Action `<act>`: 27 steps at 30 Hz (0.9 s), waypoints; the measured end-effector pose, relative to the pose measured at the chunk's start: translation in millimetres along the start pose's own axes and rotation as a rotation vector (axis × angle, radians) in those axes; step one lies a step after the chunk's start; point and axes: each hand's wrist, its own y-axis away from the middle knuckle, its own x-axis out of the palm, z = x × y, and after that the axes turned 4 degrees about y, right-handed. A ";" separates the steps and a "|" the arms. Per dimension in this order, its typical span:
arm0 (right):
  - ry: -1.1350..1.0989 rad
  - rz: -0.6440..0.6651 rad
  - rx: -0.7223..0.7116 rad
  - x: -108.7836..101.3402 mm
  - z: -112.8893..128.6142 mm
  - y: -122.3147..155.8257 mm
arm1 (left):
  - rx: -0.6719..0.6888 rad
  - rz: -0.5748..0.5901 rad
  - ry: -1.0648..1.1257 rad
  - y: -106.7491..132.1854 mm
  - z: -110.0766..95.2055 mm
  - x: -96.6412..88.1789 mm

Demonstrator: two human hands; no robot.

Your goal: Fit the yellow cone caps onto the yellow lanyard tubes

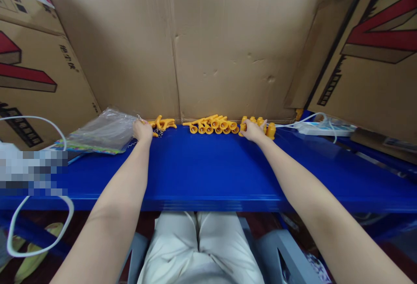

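Note:
At the back left of the blue table, my left hand (142, 130) is closed, with fingertips hidden. It is beside a small pile of yellow branched plastic pieces (164, 123) and dark metal chains (158, 133). Bits of silvery chain show around this hand; whether it grips one is unclear. To the right, my right hand (254, 131) reaches among upright yellow rounded plastic pieces (270, 130), its fingers closed around one at the left of the group. Between the hands lie several stacked yellow trumpet-shaped pieces (215, 124), their round open ends facing me.
Clear plastic bags (100, 130) lie left of my left hand. A cardboard wall (228, 54) stands behind the blue table (208, 166), with printed boxes at both sides. A white power strip (322, 129) with cables sits at right. A white cable loop (41, 251) hangs at left.

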 end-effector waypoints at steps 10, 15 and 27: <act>0.004 0.007 -0.027 -2.7 3.1 2.0 | 0.092 -0.053 0.306 -3.0 -20.3 5.0; 0.028 0.053 -0.022 -2.8 4.1 2.6 | 0.177 0.005 0.370 -1.1 -21.0 6.8; 0.049 0.128 -0.033 -3.5 8.3 6.4 | 0.065 -0.101 0.485 -1.3 -24.7 4.8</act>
